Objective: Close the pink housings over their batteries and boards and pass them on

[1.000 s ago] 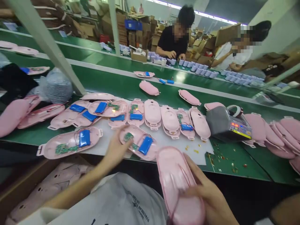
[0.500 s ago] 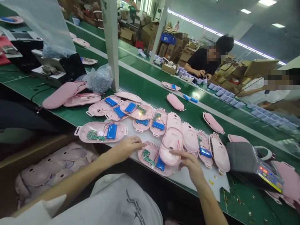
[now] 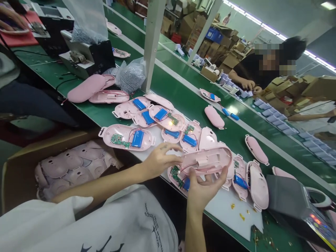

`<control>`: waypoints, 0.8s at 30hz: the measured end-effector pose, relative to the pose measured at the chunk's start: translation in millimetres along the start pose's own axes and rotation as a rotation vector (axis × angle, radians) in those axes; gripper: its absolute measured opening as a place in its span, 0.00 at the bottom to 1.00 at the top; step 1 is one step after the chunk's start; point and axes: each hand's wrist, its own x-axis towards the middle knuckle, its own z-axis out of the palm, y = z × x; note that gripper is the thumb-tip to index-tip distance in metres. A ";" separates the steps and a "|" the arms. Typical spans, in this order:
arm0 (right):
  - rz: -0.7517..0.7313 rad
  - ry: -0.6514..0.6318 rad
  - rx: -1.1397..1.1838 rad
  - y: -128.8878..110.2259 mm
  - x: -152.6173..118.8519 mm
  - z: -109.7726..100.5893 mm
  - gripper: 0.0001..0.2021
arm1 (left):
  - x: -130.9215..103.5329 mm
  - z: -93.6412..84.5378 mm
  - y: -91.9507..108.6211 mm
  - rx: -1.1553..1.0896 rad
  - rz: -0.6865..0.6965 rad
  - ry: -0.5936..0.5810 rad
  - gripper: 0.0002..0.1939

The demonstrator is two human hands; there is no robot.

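In the head view, my right hand (image 3: 204,187) grips a pink plastic shell (image 3: 216,157) from below and at its right end. The shell is raised and tilted, its hollow inner side showing, with a thin red wire and a small white connector hanging at its left. My left hand (image 3: 161,159) has its thumb and fingers curled at the shell's left end. Partly hidden beneath is another pink half-shell (image 3: 172,180) with a green circuit board (image 3: 176,176) and a blue battery (image 3: 186,183). To the left lies an open half-shell (image 3: 105,136) with its own board and battery.
Several pink shells lie along the white sheet (image 3: 231,218) on the green bench. A grey device (image 3: 286,197) with lit digits stands at right. A carton (image 3: 15,162) of shells sits at lower left. Across the bench a person (image 3: 258,66) handles small parts.
The pink shell has been lifted off the open half-shell and turned to show its inside. My right hand has closed round it, and my left hand has come to its left end. The view has shifted.
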 end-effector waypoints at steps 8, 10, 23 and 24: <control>-0.047 0.139 -0.015 17.8 -28.7 34.8 0.44 | -3.9 28.6 2.7 -0.389 -0.454 0.209 0.06; -0.038 0.131 -0.040 23.4 -31.9 39.4 0.41 | -0.6 30.2 3.1 -0.589 -0.729 0.187 0.17; -0.811 -0.479 -0.861 -53.5 79.2 -27.1 0.14 | 13.5 15.8 -7.7 -0.671 -0.963 -0.108 0.15; -0.747 -0.739 -0.893 -59.9 92.8 -19.3 0.13 | 13.6 16.5 -7.0 -0.662 -0.949 -0.110 0.15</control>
